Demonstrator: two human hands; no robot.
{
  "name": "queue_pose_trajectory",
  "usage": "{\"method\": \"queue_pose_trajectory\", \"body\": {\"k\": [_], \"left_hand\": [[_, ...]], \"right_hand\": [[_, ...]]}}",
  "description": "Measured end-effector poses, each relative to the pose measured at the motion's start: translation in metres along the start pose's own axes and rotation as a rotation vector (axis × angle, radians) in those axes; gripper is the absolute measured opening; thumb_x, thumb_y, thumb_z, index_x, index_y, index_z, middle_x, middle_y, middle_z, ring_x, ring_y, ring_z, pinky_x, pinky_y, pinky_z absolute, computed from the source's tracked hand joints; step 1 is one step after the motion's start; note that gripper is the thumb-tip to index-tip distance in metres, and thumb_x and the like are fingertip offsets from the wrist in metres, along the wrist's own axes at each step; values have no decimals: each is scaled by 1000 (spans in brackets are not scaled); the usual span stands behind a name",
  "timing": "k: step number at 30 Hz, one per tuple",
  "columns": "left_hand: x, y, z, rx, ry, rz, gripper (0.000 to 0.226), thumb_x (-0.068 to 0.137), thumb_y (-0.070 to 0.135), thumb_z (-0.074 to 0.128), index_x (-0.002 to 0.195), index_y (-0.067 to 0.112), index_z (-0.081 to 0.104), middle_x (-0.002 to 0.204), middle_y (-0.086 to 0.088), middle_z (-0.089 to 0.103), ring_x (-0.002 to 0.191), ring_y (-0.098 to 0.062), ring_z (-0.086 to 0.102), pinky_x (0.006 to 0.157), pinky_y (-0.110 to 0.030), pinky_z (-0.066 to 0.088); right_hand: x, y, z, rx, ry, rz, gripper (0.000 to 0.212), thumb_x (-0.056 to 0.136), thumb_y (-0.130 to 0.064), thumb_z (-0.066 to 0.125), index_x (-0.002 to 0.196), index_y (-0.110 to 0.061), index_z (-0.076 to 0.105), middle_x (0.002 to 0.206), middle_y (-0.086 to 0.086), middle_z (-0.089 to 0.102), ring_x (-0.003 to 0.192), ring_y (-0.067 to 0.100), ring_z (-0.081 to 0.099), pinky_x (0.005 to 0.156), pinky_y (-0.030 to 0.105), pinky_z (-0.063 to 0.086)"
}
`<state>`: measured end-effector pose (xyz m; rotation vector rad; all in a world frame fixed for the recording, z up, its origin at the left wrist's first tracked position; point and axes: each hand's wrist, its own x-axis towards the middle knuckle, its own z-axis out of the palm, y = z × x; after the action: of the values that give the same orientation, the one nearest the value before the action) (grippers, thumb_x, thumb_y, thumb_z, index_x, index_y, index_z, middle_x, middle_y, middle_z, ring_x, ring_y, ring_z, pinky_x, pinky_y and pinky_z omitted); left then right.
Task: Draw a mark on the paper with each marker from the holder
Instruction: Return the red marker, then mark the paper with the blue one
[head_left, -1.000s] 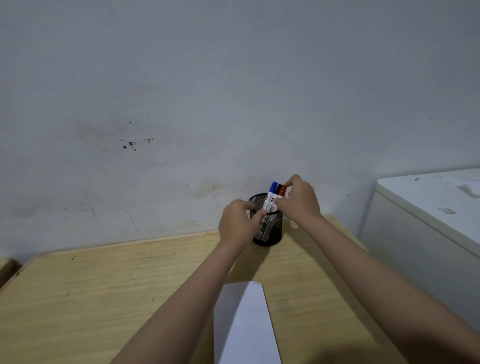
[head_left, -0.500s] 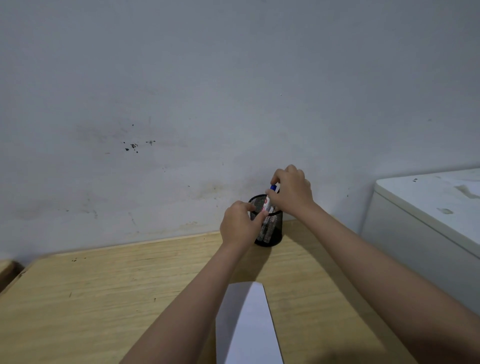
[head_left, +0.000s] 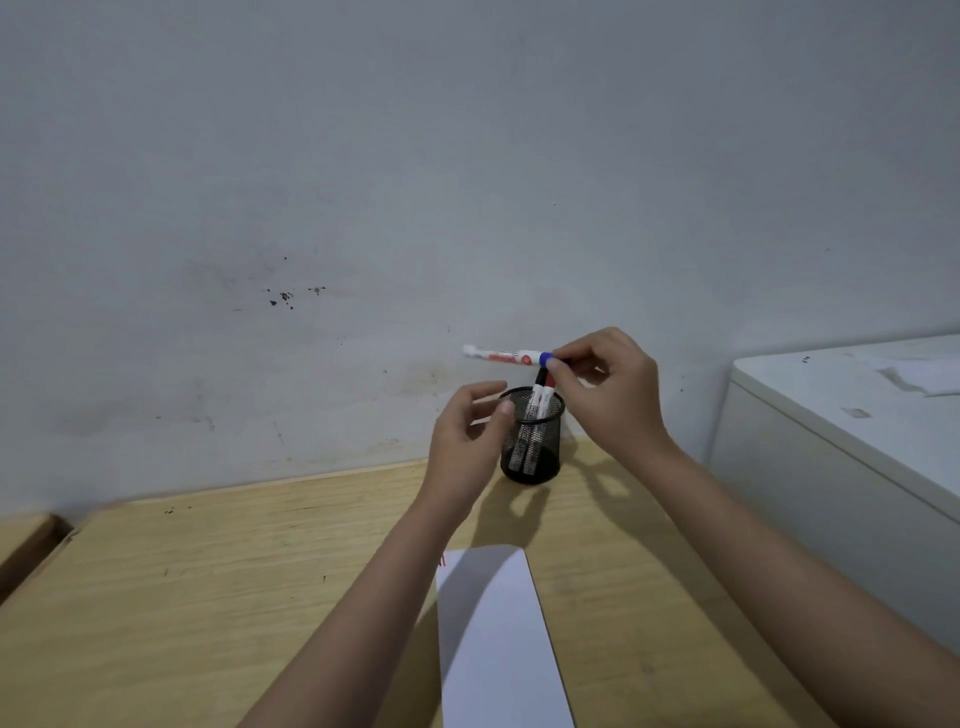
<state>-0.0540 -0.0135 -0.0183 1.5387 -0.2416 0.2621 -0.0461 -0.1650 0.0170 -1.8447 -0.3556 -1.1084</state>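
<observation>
Wooden desk (head_left: 218, 597) against a stained wall, with a white cabinet (head_left: 841, 441) at right. White paper (head_left: 493, 639) lying near, between the forearms, a small red mark at its far left corner. Black mesh holder (head_left: 532, 441) standing far on the desk, with two capped markers upright inside, one black, one red. Right hand (head_left: 608, 395) above and just right of the holder, fingertips pinching the blue-capped end of a white marker (head_left: 504, 356). Long axis near level, barrel pointing left, clear of the rim. Left hand (head_left: 467, 441) loose and holding nothing, just left of the holder, below the barrel's free end and nearer to it. Likely next: left hand taking the barrel so the cap pulls off.
</observation>
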Motion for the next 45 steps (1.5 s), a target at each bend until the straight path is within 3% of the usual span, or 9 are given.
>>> {"method": "queue_pose_trajectory", "body": {"k": [7, 11, 15, 18, 26, 31, 34, 38, 45], "left_hand": [[-28, 22, -8, -221, 99, -23, 13, 82, 9, 67, 91, 18, 65, 94, -6, 66, 83, -14, 65, 74, -30, 54], [-37, 24, -22, -171, 142, 34, 16, 80, 0, 66, 83, 15, 63, 86, -3, 66, 73, -13, 61, 71, -31, 52], [-49, 25, -32, 34, 152, 92, 14, 78, 0, 65, 77, 13, 62, 87, -5, 70, 75, -11, 64, 70, -28, 52], [-59, 26, -34, 215, 88, 130, 12, 75, 4, 68, 72, 14, 63, 79, 4, 71, 73, -9, 66, 69, -34, 54], [-74, 32, -46, 425, 16, 159, 25, 68, 19, 80, 86, 23, 64, 88, 12, 70, 82, -5, 65, 70, -21, 48], [-84, 40, -45, 453, 50, 171, 13, 69, 17, 79, 76, 23, 69, 73, 12, 70, 69, -3, 64, 67, -29, 54], [-89, 44, -41, 467, 28, 222, 10, 73, 16, 76, 81, 19, 71, 75, 11, 69, 69, -2, 61, 62, -24, 52], [-96, 49, -38, 450, -53, 181, 9, 76, 15, 73, 81, 22, 72, 75, 8, 69, 67, 0, 58, 58, -10, 45], [-87, 45, -55, 288, -226, -31, 3, 76, 11, 74, 78, 11, 73, 72, -11, 66, 65, -18, 53, 65, -34, 42]], "right_hand": [[-68, -23, -2, 196, -130, -25, 10, 70, -1, 76, 72, -9, 70, 76, 3, 64, 72, 17, 65, 62, 37, 55], [-78, -25, -6, 195, -287, -13, 10, 73, -6, 75, 82, -11, 74, 83, -8, 69, 78, 8, 67, 73, 31, 57], [-71, -39, -3, 268, -139, 241, 11, 77, -10, 74, 84, -18, 71, 65, -12, 64, 59, 1, 59, 60, 14, 48], [-64, -44, 5, 312, -88, 360, 8, 79, -21, 74, 83, -16, 69, 47, -13, 46, 50, 8, 43, 52, 19, 41], [-66, -56, 2, 351, -86, 469, 28, 86, -28, 66, 72, -3, 67, 55, 1, 52, 51, 11, 46, 54, 31, 43], [-68, -65, -8, 397, -45, 520, 25, 89, -28, 61, 66, -19, 63, 49, -7, 54, 45, 9, 46, 51, 31, 43], [-74, -72, -9, 455, -86, 533, 24, 90, -26, 61, 74, -8, 61, 56, 7, 54, 41, 10, 40, 43, 25, 37], [-84, -73, -5, 418, -190, 544, 33, 88, -28, 63, 80, 4, 59, 63, 16, 53, 49, 21, 42, 52, 36, 37], [-96, -70, -3, 562, -253, 501, 19, 93, -12, 55, 83, 3, 52, 59, 14, 48, 44, 19, 34, 46, 34, 30]]}}
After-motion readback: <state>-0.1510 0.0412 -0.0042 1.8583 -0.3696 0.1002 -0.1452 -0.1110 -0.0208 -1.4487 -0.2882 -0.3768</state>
